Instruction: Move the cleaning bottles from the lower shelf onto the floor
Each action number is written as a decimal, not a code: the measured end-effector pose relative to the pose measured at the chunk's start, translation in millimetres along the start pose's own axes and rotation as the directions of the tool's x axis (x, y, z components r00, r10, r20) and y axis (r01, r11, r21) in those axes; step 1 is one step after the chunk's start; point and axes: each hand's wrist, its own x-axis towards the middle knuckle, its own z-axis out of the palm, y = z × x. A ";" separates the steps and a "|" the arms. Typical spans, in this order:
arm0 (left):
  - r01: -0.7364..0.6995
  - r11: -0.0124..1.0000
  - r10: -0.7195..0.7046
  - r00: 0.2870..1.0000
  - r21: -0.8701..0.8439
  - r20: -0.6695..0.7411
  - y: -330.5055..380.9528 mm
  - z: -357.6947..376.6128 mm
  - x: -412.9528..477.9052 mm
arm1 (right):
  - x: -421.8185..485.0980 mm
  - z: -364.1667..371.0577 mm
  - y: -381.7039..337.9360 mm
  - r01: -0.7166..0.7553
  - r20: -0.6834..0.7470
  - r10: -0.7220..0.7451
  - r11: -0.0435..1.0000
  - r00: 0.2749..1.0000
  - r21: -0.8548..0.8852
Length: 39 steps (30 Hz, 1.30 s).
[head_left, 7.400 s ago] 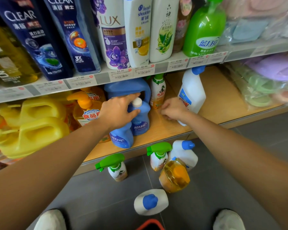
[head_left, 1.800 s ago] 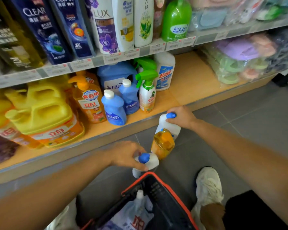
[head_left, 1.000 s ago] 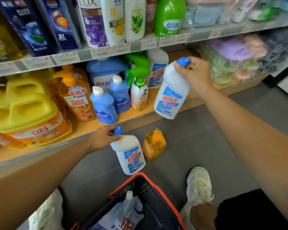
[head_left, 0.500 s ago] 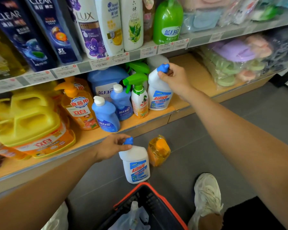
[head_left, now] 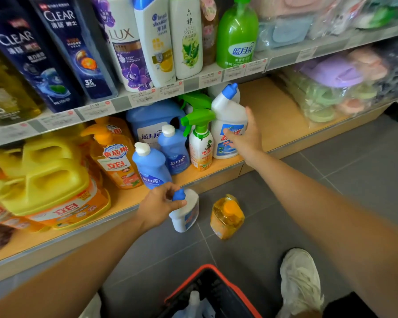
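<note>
On the lower shelf (head_left: 274,115), at far left, yellow jugs (head_left: 39,180) and an orange pump bottle (head_left: 115,157) stand packed together, not yet moved. Beside them stand two small blue bottles (head_left: 151,166), just in front of a large blue jug (head_left: 152,125). Below the shelf edge, the left hand (head_left: 157,205) pinches the blue cap of a white floor bottle (head_left: 186,212), fingers curled round the neck; gripping it at the top suits steadying it upright on the floor (head_left: 331,180), though whether its base rests fully down cannot be told. A green spray bottle (head_left: 200,143) stands at the shelf front. An orange floor bottle (head_left: 226,216) stands alone on the tiles, near the white one. A white angled-neck bottle (head_left: 228,115) stands on the shelf. The right hand (head_left: 244,136) is spread wide in front of its label, holding nothing; contact cannot be confirmed. Judgement: most of the task remains, since most bottles are on the shelf.
</note>
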 end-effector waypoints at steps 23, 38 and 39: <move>-0.123 0.975 0.065 0.955 0.187 0.291 23.1 -23.2 13.2 | -25.2 -18.3 11.4 -0.053 0.463 0.065 0.998 0.884 -0.039; -0.122 0.946 0.024 0.951 -0.301 -0.309 91.6 -48.0 -1.1 | -130.9 23.9 20.8 -0.081 0.720 -0.001 0.994 0.694 0.079; -0.144 0.934 0.031 0.944 -0.326 -0.327 97.3 -49.5 -1.4 | -134.1 27.7 18.5 -0.089 0.679 -0.025 0.987 0.734 0.131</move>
